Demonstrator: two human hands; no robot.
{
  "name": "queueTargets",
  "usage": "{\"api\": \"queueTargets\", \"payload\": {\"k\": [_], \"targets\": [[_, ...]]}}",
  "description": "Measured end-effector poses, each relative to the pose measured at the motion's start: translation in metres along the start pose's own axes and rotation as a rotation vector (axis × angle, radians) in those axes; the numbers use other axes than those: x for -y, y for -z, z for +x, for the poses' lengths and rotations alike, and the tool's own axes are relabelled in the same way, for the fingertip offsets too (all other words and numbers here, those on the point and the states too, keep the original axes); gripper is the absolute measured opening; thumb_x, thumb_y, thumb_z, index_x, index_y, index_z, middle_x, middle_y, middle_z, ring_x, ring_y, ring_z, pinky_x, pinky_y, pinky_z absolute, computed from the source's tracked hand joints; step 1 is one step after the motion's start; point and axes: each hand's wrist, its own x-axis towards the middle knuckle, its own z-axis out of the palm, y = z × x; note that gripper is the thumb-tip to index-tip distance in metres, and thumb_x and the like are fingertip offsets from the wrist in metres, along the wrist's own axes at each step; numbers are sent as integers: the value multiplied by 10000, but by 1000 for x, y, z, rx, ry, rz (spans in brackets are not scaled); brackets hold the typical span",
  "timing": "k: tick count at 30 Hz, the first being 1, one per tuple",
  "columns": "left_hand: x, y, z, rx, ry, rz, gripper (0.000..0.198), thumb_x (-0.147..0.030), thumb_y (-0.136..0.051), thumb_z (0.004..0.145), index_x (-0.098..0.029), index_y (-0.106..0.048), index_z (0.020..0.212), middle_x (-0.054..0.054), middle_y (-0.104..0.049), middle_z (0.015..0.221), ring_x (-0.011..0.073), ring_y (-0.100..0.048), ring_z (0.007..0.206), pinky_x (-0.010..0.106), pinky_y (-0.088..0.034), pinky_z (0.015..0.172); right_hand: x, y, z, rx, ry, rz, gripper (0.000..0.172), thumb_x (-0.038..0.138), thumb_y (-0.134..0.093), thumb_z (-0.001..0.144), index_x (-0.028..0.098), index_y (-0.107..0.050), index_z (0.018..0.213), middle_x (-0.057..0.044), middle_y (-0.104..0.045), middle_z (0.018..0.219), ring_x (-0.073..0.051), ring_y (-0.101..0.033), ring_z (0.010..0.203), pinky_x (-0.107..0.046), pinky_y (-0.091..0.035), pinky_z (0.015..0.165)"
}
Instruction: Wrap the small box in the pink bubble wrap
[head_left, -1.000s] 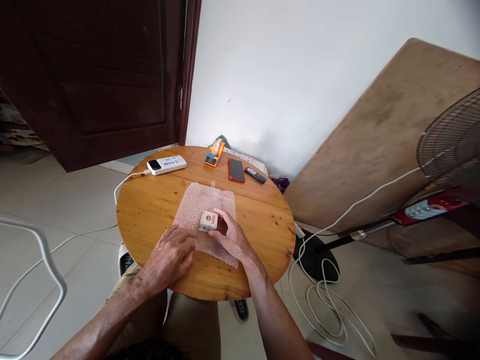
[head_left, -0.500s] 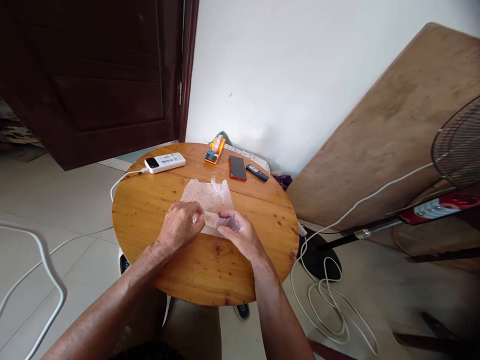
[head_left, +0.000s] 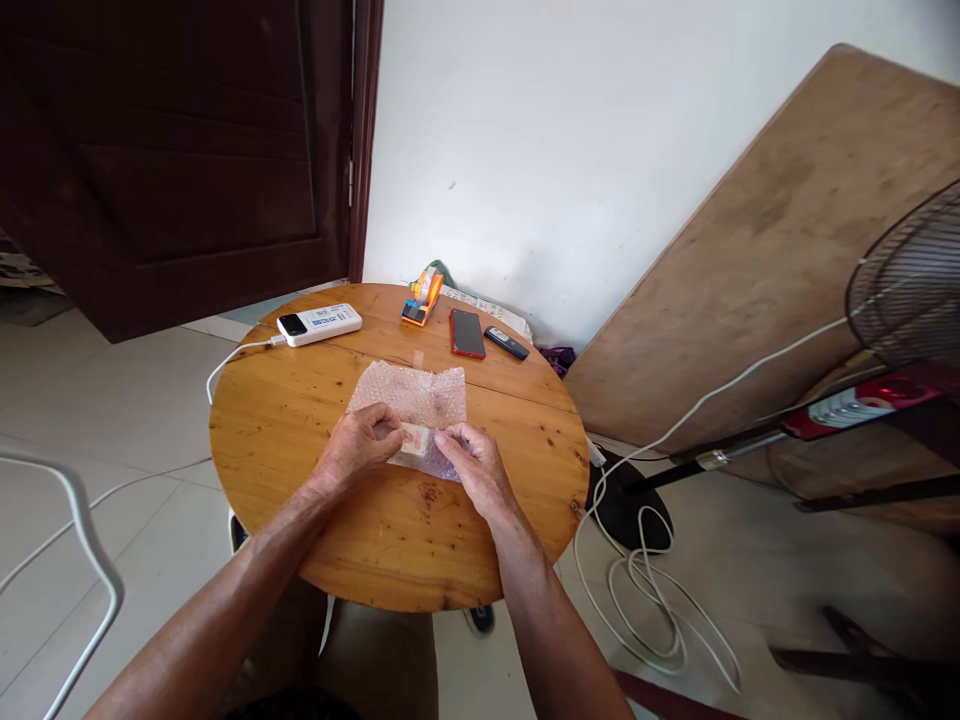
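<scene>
A sheet of bubble wrap (head_left: 411, 388) lies spread on the round wooden table (head_left: 397, 530), with a strip of clear tape (head_left: 418, 358) at its far edge. On the sheet's near part is a small flat pale block (head_left: 415, 440) with faint reddish marks. My left hand (head_left: 358, 442) is closed, its fingertips at the block's left end. My right hand (head_left: 480, 468) pinches the bubble wrap close to the block's right end. The fingers partly hide both ends of the block.
Toward the back of the table are a white power bank (head_left: 321, 324) with a cable, an orange tape dispenser (head_left: 422, 297), a red-edged phone (head_left: 467, 333) and a small dark device (head_left: 506, 342). A fan (head_left: 904, 285) and loose cable (head_left: 660, 600) are at the right.
The block now lies lower and flatter on the bubble wrap, its marked face showing. The wrap's right side has opened out flatter. The view has shifted slightly to the right.
</scene>
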Motion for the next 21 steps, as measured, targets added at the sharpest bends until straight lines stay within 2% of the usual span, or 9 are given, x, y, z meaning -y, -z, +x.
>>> {"api": "queueTargets", "payload": {"k": [4,10,15,21], "targets": [[-1,-2,-2,15,1,-55,152,-316,-554,698,-185,-584,625,-18,-638,638,128,-548,614,230,-411,588,-7,4,1,23,-31,20,316,498,-666,777,189,-636,720,17,-610,660,-123,-504,593,-238,-391,556],[-3,-2,-9,11,-7,-120,116,-257,-559,689,-181,-584,605,17,-729,792,145,-629,710,238,-457,637,-7,9,-1,76,-34,9,308,467,-692,758,197,-588,655,-8,-692,823,-136,-557,658,-253,-410,602],[-6,-2,-15,-18,24,-169,107,-212,-549,682,-184,-566,580,16,-741,792,131,-623,663,226,-464,606,-5,9,-2,74,-63,-5,324,482,-691,748,202,-570,640,3,-638,705,-136,-527,619,-248,-385,559],[-12,-3,-21,-33,11,-90,96,-180,-538,687,-180,-579,600,11,-737,781,127,-612,652,218,-454,596,-1,12,-3,98,-86,10,333,466,-703,746,195,-552,626,33,-556,636,-105,-446,562,-242,-330,544]]}}
